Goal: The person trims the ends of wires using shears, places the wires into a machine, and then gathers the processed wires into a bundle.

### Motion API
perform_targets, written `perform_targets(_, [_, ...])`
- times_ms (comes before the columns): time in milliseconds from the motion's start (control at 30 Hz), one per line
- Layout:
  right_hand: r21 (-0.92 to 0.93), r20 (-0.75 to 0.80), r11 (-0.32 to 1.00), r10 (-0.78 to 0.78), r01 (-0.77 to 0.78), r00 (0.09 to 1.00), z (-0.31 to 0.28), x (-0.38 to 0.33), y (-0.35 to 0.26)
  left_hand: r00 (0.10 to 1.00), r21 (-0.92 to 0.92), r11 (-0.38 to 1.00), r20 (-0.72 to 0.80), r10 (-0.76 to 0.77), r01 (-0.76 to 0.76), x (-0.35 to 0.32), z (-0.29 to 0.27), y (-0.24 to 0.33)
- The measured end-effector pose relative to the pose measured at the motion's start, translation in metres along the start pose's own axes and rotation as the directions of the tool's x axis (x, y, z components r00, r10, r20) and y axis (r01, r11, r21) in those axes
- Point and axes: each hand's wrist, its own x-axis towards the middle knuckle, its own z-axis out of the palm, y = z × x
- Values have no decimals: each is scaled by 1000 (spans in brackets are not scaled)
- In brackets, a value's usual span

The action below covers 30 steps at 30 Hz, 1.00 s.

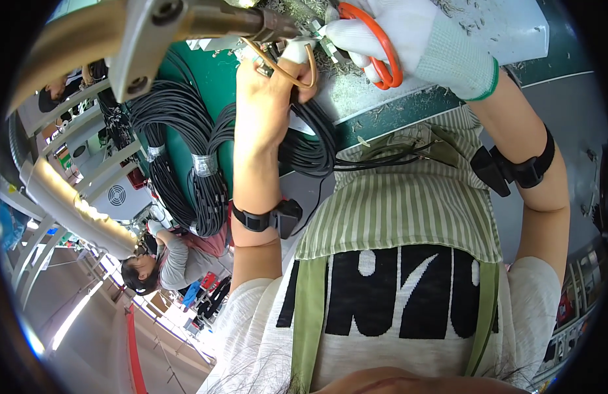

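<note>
The right hand (422,39), in a white glove, grips orange scissors (376,46). The bare left hand (264,98) pinches a tan wire (284,69) above the worktop (514,26). The blades could nick a finger, because they sit so close.

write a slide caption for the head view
Gloved right hand works orange scissors at wire held by bare left hand.
</note>
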Motion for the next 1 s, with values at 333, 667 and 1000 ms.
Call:
perform_targets(333, [90, 5, 927, 365, -364, 931, -33, -67, -40, 992, -322, 943, -59, -111, 86, -56, 8, 6])
perform_targets(667, [484, -51, 857, 226, -174, 973, -1, -22, -23, 987, 76, 989, 90, -132, 125, -4, 8, 14])
perform_targets(1000, [646, -8, 708, 380, -285, 925, -12, -51, -34, 937, -39, 950, 182, -298, 310, -23, 13, 16])
